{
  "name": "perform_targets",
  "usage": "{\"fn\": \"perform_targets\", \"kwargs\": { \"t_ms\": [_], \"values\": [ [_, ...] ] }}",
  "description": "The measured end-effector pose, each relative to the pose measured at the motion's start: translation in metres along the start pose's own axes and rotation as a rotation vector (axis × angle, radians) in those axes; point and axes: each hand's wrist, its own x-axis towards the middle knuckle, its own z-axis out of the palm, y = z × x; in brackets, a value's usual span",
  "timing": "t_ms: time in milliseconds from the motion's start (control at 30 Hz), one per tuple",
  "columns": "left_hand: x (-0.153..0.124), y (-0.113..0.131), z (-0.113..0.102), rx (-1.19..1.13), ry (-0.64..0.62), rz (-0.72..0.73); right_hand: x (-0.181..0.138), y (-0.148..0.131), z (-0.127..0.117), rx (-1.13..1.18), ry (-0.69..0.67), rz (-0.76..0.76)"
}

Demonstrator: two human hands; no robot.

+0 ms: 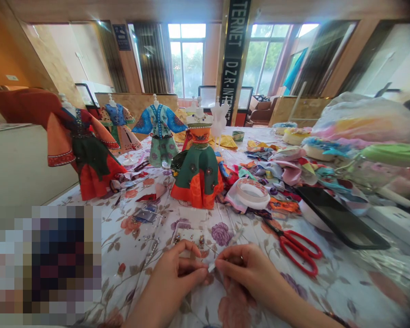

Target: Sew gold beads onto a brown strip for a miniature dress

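My left hand (176,273) and my right hand (248,271) meet low in the middle of the view, over a floral tablecloth (345,282). Both pinch a tiny pale piece (211,268) between fingertips; what it is I cannot make out. Just beyond the fingers lies a small clear packet of beads (191,237). A doll mannequin in a green and orange dress (198,171) stands straight ahead.
Red-handled scissors (299,246) lie right of my hands, a dark phone or tablet (341,218) past them. A tape roll (252,191) sits among fabric scraps (280,168). Other dressed mannequins (85,150) (160,132) stand at left and back. Plastic bags (365,118) pile at right.
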Motion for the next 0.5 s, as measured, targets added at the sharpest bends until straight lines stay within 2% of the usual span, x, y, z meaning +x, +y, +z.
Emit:
{"fn": "perform_targets", "kwargs": {
  "t_ms": [300,500],
  "values": [
    [-0.001,-0.001,0.000,-0.046,0.000,-0.009,0.000,0.003,0.001,-0.003,0.027,-0.008],
    [0.000,-0.015,0.000,-0.010,0.074,0.018,-0.001,0.002,0.004,-0.011,0.057,0.022]
  ]
}}
